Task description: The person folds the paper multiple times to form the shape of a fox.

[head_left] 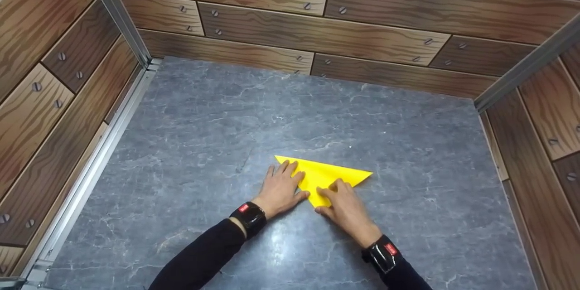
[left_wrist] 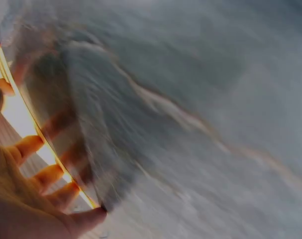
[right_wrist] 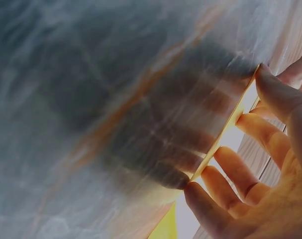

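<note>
A yellow sheet of paper [head_left: 322, 173], shaped like a triangle, lies on the grey marbled surface with its long edge away from me. My left hand [head_left: 280, 189] rests on its left side, fingers spread and thumb near the lower point. On the lower right part, the fingertips of my right hand [head_left: 350, 210] press the paper, the fingers slightly bent. The right thumb touches down beside the lower point. Both wrist views show the paper low and edge-on, with the fingers of the left hand [left_wrist: 36, 199] and right hand [right_wrist: 260, 189] along it.
The grey marbled tabletop [head_left: 217, 113] spreads around the paper. Wood-patterned panels [head_left: 272, 22] stand at the back and on both sides. Metal rails [head_left: 95, 154] run along the left edge and up the corners. A black band [head_left: 248, 218] is strapped on each wrist.
</note>
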`<state>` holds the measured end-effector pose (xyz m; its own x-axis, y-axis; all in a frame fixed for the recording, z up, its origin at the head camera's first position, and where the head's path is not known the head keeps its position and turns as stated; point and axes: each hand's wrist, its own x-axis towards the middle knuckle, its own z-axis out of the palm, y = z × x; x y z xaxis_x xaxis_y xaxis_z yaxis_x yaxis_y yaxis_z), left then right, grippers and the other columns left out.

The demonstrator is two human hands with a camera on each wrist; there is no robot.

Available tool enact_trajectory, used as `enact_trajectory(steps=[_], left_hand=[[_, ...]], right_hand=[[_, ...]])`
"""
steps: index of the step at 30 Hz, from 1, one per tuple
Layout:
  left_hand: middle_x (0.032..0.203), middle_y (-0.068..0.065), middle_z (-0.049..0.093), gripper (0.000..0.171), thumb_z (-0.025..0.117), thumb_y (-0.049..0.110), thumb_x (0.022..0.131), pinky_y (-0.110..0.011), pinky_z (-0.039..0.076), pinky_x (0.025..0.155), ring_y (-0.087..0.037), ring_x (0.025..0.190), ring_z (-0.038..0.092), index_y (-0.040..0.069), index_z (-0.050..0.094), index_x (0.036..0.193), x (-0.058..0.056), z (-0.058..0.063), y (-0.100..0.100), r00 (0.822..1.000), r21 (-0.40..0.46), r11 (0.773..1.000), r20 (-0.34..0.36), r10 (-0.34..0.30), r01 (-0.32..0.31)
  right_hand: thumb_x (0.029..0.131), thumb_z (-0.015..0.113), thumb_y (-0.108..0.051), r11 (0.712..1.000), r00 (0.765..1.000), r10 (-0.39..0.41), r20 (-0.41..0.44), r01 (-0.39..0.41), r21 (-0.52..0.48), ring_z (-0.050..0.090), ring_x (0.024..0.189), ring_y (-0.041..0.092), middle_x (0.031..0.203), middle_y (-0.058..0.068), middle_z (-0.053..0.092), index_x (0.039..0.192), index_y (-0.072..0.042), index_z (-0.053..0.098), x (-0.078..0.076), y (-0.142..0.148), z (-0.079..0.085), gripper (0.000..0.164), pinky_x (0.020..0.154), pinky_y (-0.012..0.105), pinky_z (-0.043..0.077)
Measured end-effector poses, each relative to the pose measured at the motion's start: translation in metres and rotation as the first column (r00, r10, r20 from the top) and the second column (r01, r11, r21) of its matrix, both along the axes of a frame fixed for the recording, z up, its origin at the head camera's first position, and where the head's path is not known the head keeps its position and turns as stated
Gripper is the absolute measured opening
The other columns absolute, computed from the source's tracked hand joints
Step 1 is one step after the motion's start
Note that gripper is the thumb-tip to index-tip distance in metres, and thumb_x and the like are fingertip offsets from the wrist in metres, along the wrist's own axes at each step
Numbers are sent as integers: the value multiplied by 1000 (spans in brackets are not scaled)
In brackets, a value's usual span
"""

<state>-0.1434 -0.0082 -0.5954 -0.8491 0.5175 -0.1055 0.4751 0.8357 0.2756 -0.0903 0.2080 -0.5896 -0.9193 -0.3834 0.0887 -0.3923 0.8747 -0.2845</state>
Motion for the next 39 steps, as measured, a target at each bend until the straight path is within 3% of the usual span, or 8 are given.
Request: enact_trajectory(steps=[6,11,15,20,29,34,39], left_hand=[[158,-13,44,60,65,58,96,-68,27,116,-36,148,37,19,60,141,-1,-4,5,998,13,999,-51,32,-31],[157,-14,43,60,67,59,94,-69,26,117,-40,150,31,19,61,139,-1,-8,3,998,44,999,-51,34,-32],[159,-15,40,62,65,60,95,-68,23,118,-43,152,26,20,61,141,0,-9,2,999,40,999,-36,38,-37],[160,-15,38,63,64,61,95,-71,21,118,-45,153,23,21,59,144,0,-8,2,999,41,998,-19,40,-39],[162,-22,32,62,64,62,94,-71,23,117,-44,152,26,22,61,142,-1,-8,0,998,48,998,-36,44,-43],[162,-24,31,61,65,61,95,-71,24,116,-44,152,27,22,61,142,0,-7,-1,998,63,997,-50,39,-36],[164,-23,29,62,63,62,95,-70,21,118,-42,153,25,24,60,145,0,-6,-2,998,64,997,-38,41,-38]], right_hand=[[82,87,-38,1000,1000,7,0,-7,-21,56,93,29,107,12,56,127,-9,74,0,1,0,55,79,43,49],[83,86,-40,1000,999,14,34,-13,-20,56,95,27,107,11,57,128,-10,74,-3,4,2,56,81,41,49],[87,84,-38,999,996,-1,90,4,-42,53,94,24,104,7,56,124,-9,76,-11,6,7,47,80,40,47],[92,80,-24,994,993,-48,109,58,-92,58,90,26,97,6,62,112,-4,78,-27,3,14,28,82,43,48],[98,70,-20,973,981,-148,127,167,-158,66,85,26,95,9,73,102,-3,78,-68,-24,22,19,78,43,55],[98,71,-24,965,957,-216,192,239,-106,63,73,22,84,5,72,94,-6,78,-90,-40,23,20,70,40,54],[97,73,-31,950,919,-294,261,311,-24,58,65,19,74,3,68,82,-8,76,-106,-52,25,28,61,35,48]])
